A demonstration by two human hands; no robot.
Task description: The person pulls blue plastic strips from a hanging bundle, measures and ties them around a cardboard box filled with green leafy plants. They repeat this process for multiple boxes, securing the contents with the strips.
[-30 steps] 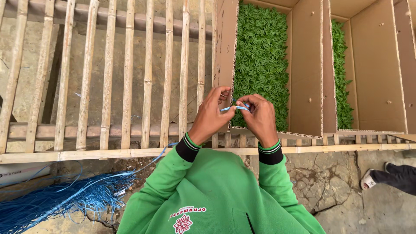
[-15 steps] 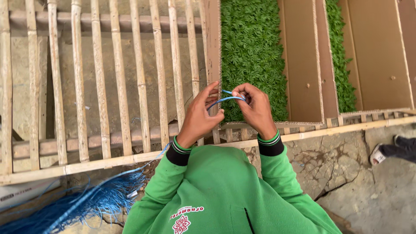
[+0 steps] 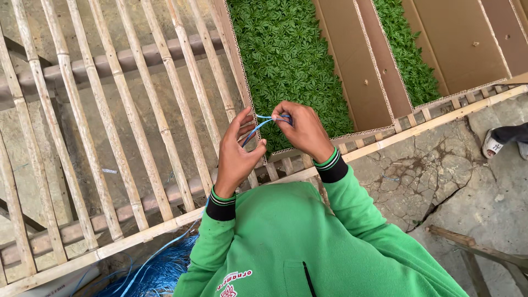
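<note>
Both hands are raised in front of the green sweatshirt [image 3: 308,247], working a thin blue string [image 3: 258,125] held between them. The right hand [image 3: 302,129] has its fingers curled in tight, pinching one end of the string up near its thumb. The left hand [image 3: 237,154] is more open: the fingers stand up and slightly apart, and the string runs down across them to the thumb, which presses it against the palm side. The short stretch of string between the two hands is taut and hangs just above the near corner of a cardboard box [image 3: 242,71] packed with small green leaves [image 3: 286,55]. A second box [image 3: 484,44] with more leaves sits to the right. Both boxes rest on a slatted bamboo rack [image 3: 110,137]. A loose heap of blue string [image 3: 159,272] lies below the rack beside the left elbow, and someone else's shoe [image 3: 492,146] shows at the right edge on the cracked concrete floor [image 3: 440,181].
</note>
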